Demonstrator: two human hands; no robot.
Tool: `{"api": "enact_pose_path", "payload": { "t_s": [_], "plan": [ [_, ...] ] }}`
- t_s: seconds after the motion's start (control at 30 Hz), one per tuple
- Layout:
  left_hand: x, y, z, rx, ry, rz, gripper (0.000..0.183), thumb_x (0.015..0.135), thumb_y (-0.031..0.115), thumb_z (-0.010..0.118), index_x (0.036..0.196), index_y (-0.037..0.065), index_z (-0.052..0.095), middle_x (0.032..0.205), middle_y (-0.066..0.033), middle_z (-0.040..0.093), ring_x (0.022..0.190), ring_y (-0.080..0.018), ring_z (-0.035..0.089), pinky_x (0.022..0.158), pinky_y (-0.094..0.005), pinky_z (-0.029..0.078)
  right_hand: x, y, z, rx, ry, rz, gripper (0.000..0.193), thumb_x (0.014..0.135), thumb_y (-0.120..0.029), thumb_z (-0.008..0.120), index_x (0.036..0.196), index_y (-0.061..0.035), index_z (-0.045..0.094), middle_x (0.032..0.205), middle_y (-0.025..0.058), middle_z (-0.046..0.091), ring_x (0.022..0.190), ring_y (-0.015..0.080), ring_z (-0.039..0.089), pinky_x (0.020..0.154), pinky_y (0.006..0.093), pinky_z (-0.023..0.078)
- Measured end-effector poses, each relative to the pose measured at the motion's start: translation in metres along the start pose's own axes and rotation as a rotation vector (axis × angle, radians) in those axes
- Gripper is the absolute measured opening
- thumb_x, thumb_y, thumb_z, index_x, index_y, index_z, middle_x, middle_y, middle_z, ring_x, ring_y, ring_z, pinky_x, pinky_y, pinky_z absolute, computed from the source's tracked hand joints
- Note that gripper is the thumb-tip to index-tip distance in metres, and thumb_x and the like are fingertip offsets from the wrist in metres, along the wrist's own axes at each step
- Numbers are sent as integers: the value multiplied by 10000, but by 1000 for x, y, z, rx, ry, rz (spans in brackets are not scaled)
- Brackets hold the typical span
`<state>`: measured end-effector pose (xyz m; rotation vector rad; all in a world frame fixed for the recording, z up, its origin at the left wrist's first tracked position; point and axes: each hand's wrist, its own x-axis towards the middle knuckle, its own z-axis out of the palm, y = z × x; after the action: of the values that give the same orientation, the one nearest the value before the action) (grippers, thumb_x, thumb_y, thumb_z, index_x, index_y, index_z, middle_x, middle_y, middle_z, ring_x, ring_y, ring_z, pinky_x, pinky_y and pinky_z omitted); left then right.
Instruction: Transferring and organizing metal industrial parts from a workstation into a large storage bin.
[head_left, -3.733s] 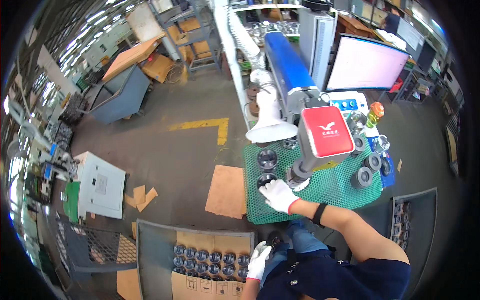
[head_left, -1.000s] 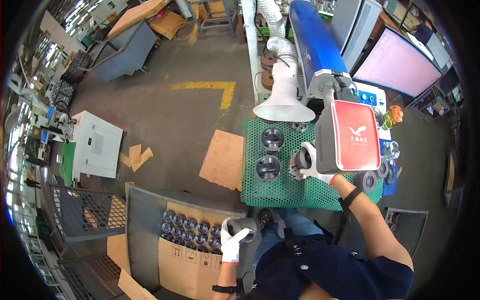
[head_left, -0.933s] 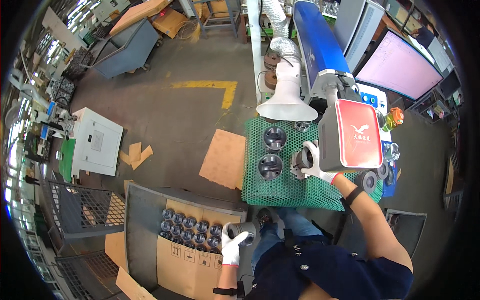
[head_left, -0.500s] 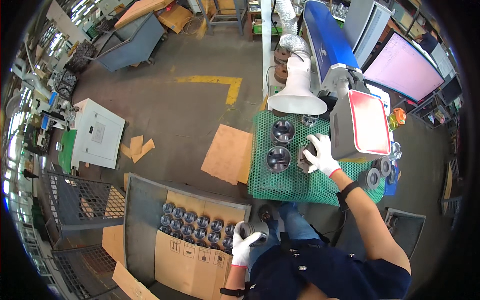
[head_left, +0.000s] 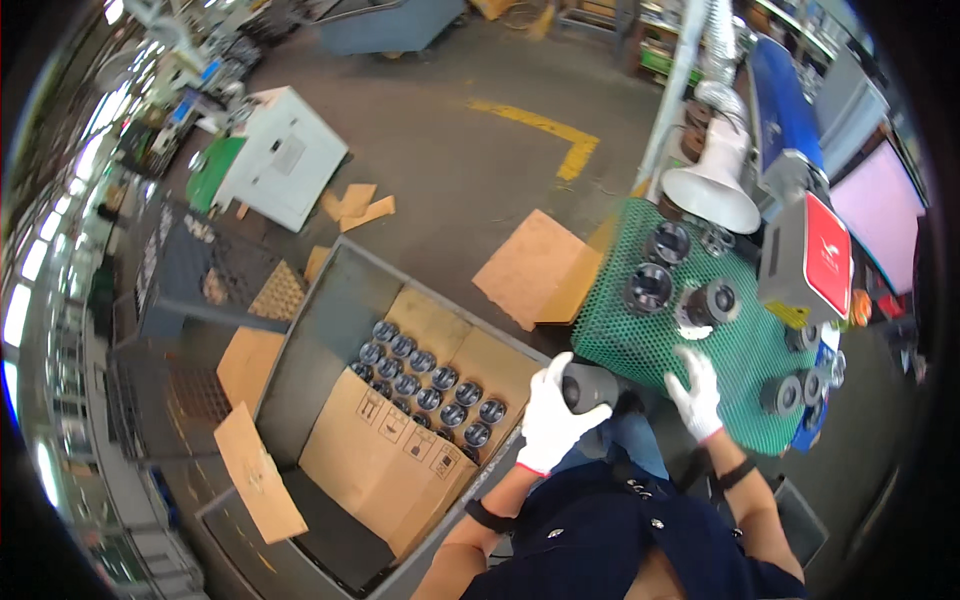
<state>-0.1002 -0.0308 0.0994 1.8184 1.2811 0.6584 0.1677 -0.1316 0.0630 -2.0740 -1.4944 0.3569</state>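
My left hand [head_left: 552,418], in a white glove, grips a grey piston [head_left: 599,386] between thumb and fingers, between the bin and the table. My right hand [head_left: 697,398], also gloved, is held above the near part of the green mesh mat [head_left: 690,345], its fingers spread and nothing in it. Just beyond it, a dark piston [head_left: 714,300] lies on its side on a small metal fixture. Two upturned pistons [head_left: 650,288] stand to the left of that one. Several more pistons [head_left: 428,399] stand in rows on cardboard in the bin at left.
A grey metal bin [head_left: 272,375] stands left of me, a cardboard sheet [head_left: 395,455] inside it. Over the table hang a white funnel hood [head_left: 712,195] and a blue machine arm [head_left: 785,105]. A red-and-grey box [head_left: 815,262] and several dark rings [head_left: 782,395] are on the right.
My right hand has drawn back from the piston at the fixture toward me. My left hand has lifted its piston toward the table. The view has turned, shifting the table rightward.
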Motion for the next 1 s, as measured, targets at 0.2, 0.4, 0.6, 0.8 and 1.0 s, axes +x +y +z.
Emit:
{"api": "enact_pose_path", "payload": {
  "t_s": [0.2,0.4,0.6,0.8,1.0],
  "plan": [
    [-12,-29,74,-668,-219,-368,987,687,337,922,1493,44,435,1350,-201,566,1256,-329,566,1097,-412,452,-28,-27,-9,1237,-672,528,570,906,-159,699,1438,-44,528,1293,73,640,1144,184,617,965,339,501],
    [-30,-18,124,-1257,-506,-894,734,874,332,797,1480,130,435,1367,-101,594,1217,-230,615,1009,-413,512,-51,-22,-20,1506,-600,761,584,924,-189,680,1454,-23,502,1218,38,664,1084,174,631,821,309,546],
    [-29,-55,142,-1138,-800,-1258,772,898,690,624,1411,121,534,1396,-177,562,1258,-346,560,1013,-529,506,-37,25,-9,698,-740,438,370,972,-237,603,1301,-70,636,975,84,704,892,214,668,809,346,540],
    [12,-77,159,-1292,-706,-1200,493,1040,468,515,1316,61,555,1219,-151,629,1141,-348,608,998,-537,517,40,-25,1,-235,-458,-380,234,897,-263,622,957,-37,645,839,187,684,817,404,659,756,529,514],
    [56,-92,164,-1624,-560,-1191,394,1077,372,403,1286,83,569,1249,-133,639,1150,-338,611,1000,-518,519,75,-38,39,-306,-424,-390,212,884,-266,637,960,-68,645,807,152,663,769,378,642,705,518,499]
  ]
}}
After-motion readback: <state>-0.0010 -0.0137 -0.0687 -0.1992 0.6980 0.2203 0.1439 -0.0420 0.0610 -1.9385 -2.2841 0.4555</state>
